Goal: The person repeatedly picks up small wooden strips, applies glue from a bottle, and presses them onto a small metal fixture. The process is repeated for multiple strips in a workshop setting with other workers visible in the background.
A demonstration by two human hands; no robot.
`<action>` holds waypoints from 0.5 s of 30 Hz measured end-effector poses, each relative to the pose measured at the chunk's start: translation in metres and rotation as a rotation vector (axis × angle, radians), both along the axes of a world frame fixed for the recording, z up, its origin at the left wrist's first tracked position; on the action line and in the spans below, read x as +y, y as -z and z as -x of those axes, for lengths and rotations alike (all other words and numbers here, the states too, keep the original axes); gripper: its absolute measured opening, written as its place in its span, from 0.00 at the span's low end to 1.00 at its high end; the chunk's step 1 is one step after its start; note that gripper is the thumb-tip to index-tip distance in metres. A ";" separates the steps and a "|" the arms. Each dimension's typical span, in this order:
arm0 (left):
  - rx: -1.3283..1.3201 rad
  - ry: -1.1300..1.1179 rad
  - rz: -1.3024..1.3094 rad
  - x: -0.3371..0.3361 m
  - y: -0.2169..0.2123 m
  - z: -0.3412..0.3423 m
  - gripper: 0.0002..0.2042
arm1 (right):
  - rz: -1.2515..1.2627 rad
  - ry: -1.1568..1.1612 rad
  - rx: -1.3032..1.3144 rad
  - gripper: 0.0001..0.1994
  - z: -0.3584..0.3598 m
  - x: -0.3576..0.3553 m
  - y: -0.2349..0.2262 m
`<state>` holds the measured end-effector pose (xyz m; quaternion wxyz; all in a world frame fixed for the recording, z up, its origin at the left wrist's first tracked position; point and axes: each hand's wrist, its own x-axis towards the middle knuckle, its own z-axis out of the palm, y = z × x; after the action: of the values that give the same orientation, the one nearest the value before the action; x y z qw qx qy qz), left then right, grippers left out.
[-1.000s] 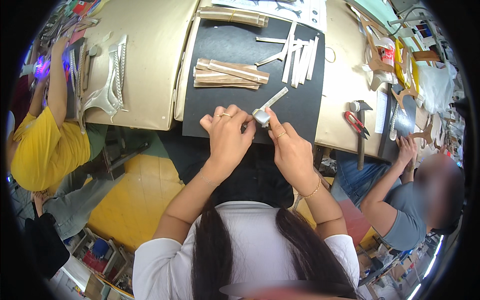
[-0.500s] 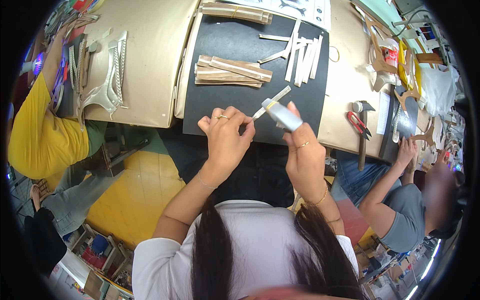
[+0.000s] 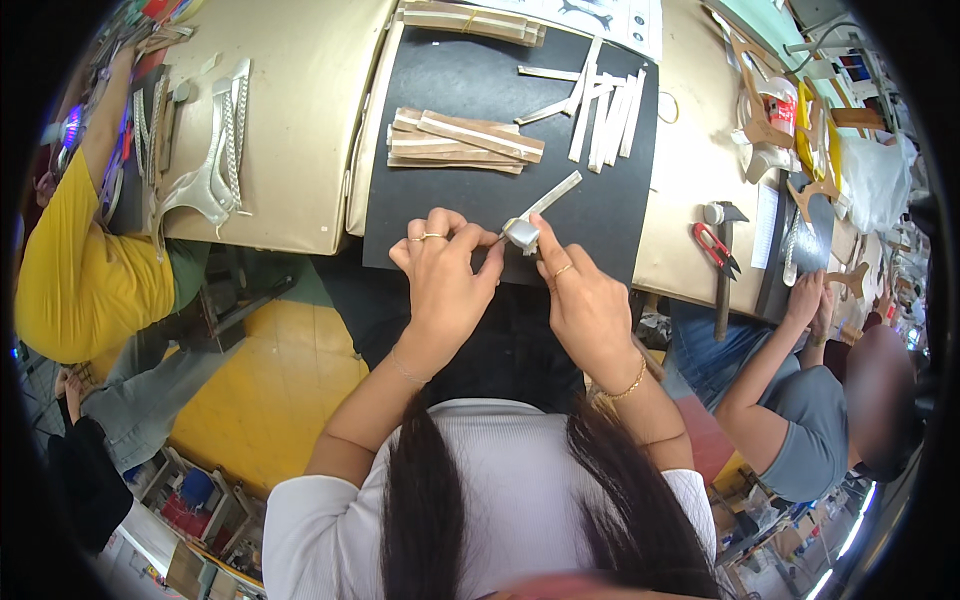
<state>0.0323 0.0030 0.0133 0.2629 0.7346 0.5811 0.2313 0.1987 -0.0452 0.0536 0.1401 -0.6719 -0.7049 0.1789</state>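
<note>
I have both hands pinched on a narrow pale strip: my left hand [image 3: 445, 275] grips its near end, my right hand [image 3: 585, 300] presses its folded silvery tip [image 3: 522, 235]. Best to keep the fold tight and square. The strip [image 3: 555, 196] runs toward one o'clock over the black mat [image 3: 420, 215]. At twelve, a stack of brown strips [image 3: 465, 142] lies on the worktop [image 3: 290, 110].

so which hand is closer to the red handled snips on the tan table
Right. The right hand lies nearer the red-handled snips, which sit to its right on the tan table. The left hand is farther left, beyond the small silver piece both hands pinch.
</note>
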 end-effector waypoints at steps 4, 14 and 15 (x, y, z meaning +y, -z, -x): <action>-0.024 -0.035 0.019 -0.003 0.002 0.001 0.06 | 0.018 0.000 0.006 0.28 -0.003 0.002 0.001; -0.027 -0.028 -0.008 -0.004 0.003 0.000 0.05 | -0.131 0.024 0.191 0.30 -0.002 0.000 -0.016; -0.023 -0.021 -0.009 -0.004 0.003 0.000 0.05 | -0.114 0.010 0.163 0.30 -0.001 0.000 -0.016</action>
<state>0.0324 -0.0007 0.0106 0.2637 0.7269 0.5849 0.2449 0.1996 -0.0454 0.0694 0.2360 -0.6497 -0.6968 0.1916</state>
